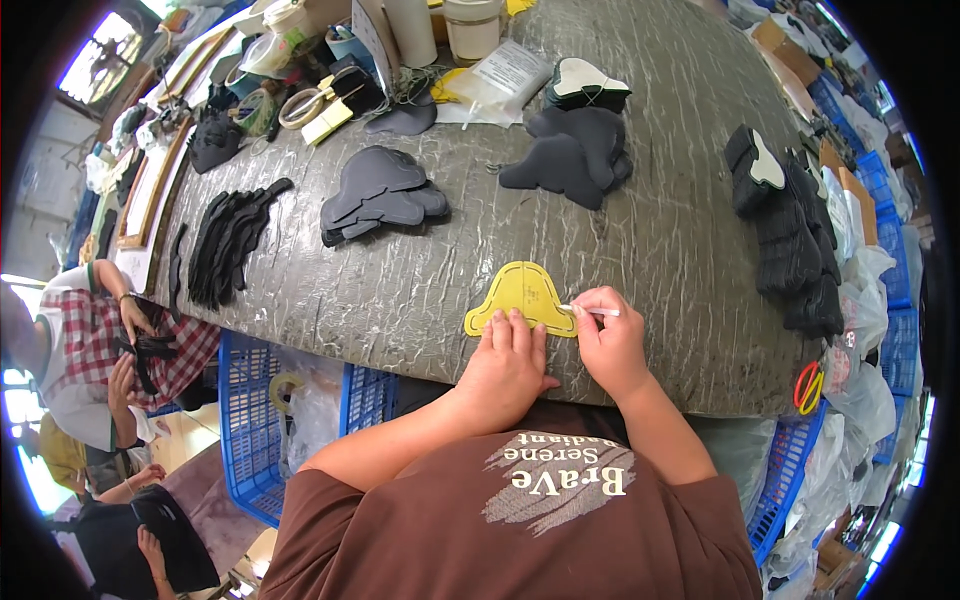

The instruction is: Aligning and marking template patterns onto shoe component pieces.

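Note:
A yellow bell-shaped template with slots along its edge lies on the worktable in front of me. My left hand rests flat on its lower edge, fingers stretched out and holding it down. In my right hand a thin white pen is pinched, its tip at the template's right edge. Whatever lies beneath the template is hidden. Beyond it are a pile of dark grey cut pieces to the left and another dark pile straight ahead.
Black strips lie at left; tall dark stacks line the right side. Scissors with red and yellow handles sit at the right edge. Containers and a plastic packet stand far back. Blue crates flank me. Other people work at left.

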